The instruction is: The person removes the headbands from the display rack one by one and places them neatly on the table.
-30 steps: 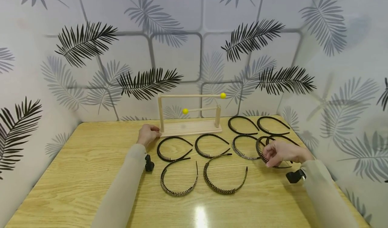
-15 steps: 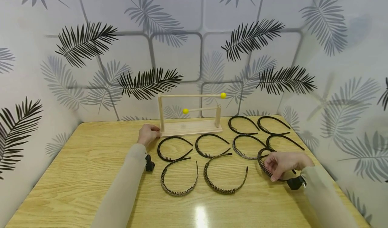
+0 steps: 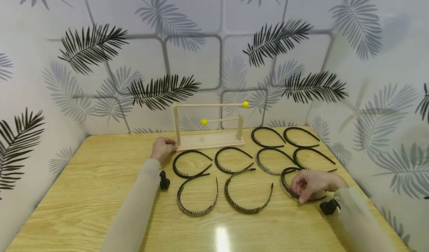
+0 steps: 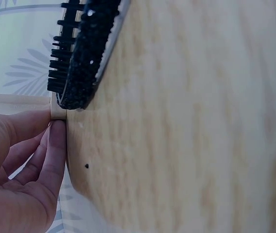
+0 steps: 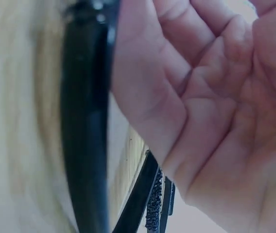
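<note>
My left hand (image 3: 162,147) pinches the left end of the wooden stand's base (image 3: 214,140); the left wrist view shows thumb and fingers on that edge. The stand has two level rods at different heights, each tipped with a yellow ball. At the right, my right hand (image 3: 313,184) pinches a dark toothed headband (image 3: 284,180) by its curved side, low over the table. In the right wrist view, a smooth black stretch of headband (image 5: 87,121) passes beside the curled fingers. A glittery black headband (image 4: 92,53) lies near my left hand.
Several toothed headbands lie in rows on the wooden table (image 3: 83,192). A brown patterned headband (image 3: 242,209) and a speckled one (image 3: 196,213) lie nearest the front. A patterned wall (image 3: 207,66) rises behind the table.
My right hand has moved toward the table's front with its headband, away from the headband it overlapped at the right. The left hand stays on the stand.
</note>
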Motion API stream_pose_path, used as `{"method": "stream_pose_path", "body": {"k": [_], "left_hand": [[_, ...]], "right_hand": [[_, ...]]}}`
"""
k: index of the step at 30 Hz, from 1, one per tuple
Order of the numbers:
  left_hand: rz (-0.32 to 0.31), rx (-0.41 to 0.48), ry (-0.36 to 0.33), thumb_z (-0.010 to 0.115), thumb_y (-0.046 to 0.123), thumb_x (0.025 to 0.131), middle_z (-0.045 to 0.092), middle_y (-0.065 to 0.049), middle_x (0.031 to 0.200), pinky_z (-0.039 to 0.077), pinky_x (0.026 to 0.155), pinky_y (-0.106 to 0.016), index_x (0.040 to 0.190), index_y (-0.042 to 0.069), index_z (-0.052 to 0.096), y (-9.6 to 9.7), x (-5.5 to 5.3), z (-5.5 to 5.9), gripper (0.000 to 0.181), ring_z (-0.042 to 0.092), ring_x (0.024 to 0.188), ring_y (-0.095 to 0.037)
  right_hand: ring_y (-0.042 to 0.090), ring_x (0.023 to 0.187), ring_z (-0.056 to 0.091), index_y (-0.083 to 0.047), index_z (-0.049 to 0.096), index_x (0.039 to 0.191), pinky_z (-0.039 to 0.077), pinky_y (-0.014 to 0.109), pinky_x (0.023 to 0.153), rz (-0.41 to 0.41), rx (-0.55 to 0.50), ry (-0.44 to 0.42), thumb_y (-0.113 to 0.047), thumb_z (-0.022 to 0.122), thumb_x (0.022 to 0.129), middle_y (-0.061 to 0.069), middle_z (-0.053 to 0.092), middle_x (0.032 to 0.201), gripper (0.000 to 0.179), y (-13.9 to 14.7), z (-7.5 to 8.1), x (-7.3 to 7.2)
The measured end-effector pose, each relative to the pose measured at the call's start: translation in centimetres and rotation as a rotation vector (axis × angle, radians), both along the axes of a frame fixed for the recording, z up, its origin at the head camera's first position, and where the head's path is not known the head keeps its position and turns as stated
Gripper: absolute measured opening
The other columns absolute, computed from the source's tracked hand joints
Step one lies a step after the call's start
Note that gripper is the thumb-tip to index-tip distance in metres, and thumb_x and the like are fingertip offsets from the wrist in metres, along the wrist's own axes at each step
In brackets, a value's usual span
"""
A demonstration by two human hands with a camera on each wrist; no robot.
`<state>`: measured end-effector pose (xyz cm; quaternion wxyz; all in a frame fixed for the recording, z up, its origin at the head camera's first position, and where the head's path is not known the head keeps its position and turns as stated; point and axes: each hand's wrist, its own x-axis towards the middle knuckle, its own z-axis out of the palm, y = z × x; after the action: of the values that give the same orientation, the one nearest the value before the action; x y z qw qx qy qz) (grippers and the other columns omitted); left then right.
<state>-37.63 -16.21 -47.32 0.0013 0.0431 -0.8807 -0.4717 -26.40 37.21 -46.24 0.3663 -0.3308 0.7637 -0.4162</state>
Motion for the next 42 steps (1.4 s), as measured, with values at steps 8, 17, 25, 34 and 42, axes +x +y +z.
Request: {"method": "stream_pose_path", "body": {"k": [8, 17, 25, 34, 42], "left_hand": [[-0.002, -0.007, 0.000, 0.068, 0.007, 0.091, 0.069, -0.022, 0.116, 0.056, 0.089, -0.044, 0.121, -0.003, 0.067, 0.1, 0.2, 0.0, 0.031, 0.068, 0.099, -0.033], [-0.002, -0.002, -0.001, 0.069, 0.007, 0.091, 0.069, -0.023, 0.114, 0.057, 0.089, -0.042, 0.121, -0.004, 0.067, 0.1, 0.0, 0.1, 0.032, 0.068, 0.099, -0.033], [-0.002, -0.006, 0.001, 0.069, 0.006, 0.090, 0.069, -0.023, 0.114, 0.057, 0.087, -0.042, 0.120, -0.004, 0.067, 0.1, 0.0, -0.1, 0.031, 0.068, 0.097, -0.032], [0.002, 0.020, -0.007, 0.068, 0.006, 0.091, 0.069, -0.023, 0.114, 0.059, 0.084, -0.040, 0.120, -0.004, 0.067, 0.0, 0.0, -0.1, 0.031, 0.069, 0.094, -0.031], [0.005, 0.011, 0.003, 0.069, 0.007, 0.091, 0.068, -0.023, 0.115, 0.059, 0.084, -0.040, 0.120, -0.003, 0.067, 0.0, 0.1, -0.1, 0.031, 0.069, 0.096, -0.032]], "right_hand": [[-0.002, 0.062, 0.056, 0.009, 0.067, 0.085, 0.048, 0.013, 0.056, -0.042, 0.067, 0.047, -0.007, 0.082, 0.074, -0.010, 0.065, 0.072, 0.025, -0.2, 0.2, 0.9], [-0.002, 0.052, 0.048, 0.016, 0.057, 0.080, 0.042, 0.013, 0.050, -0.107, 0.123, -0.015, -0.004, 0.081, 0.073, -0.008, 0.060, 0.064, 0.032, 0.4, 1.5, 2.2], [-0.002, 0.052, 0.054, 0.020, 0.059, 0.086, 0.045, 0.013, 0.049, -0.082, 0.121, -0.124, -0.002, 0.080, 0.074, -0.007, 0.066, 0.066, 0.033, 0.6, 0.7, 2.3], [0.000, 0.066, 0.063, 0.011, 0.069, 0.098, 0.051, 0.014, 0.058, -0.062, 0.077, -0.045, -0.001, 0.077, 0.079, -0.002, 0.073, 0.079, 0.024, 0.6, 0.2, 1.2], [0.008, 0.083, 0.069, 0.010, 0.068, 0.111, 0.058, 0.021, 0.073, -0.100, 0.005, -0.025, 0.000, 0.073, 0.084, 0.021, 0.073, 0.097, 0.029, 1.0, 0.2, 0.8]]}}
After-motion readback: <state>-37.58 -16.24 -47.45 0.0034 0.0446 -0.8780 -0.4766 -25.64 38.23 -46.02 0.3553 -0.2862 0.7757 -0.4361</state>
